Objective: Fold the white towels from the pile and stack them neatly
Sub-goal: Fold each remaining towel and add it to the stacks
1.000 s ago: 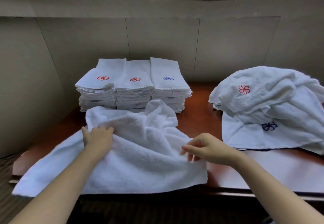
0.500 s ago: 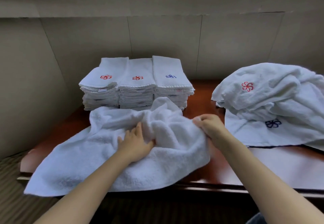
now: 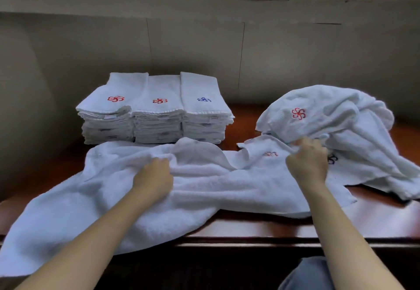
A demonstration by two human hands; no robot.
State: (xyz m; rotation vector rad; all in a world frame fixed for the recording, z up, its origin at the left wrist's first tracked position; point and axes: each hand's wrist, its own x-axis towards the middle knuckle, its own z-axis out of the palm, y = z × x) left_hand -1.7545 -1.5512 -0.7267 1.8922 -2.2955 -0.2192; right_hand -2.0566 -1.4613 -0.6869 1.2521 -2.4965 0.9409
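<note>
Beige wall panels back a dark wooden table [image 3: 250, 228]. Both hands grip the spread white towel [image 3: 204, 185]: left hand [image 3: 154, 176] bunching its middle, right hand [image 3: 306, 164] pinching its far edge against the unfolded pile [image 3: 336, 126]. Behind, folded stacks [image 3: 154, 110] show red and blue flower logos; no text is legible.

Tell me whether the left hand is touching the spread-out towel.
Touching. The head view shows the left hand resting on the spread towel, its curled fingers bunching the cloth.
</note>
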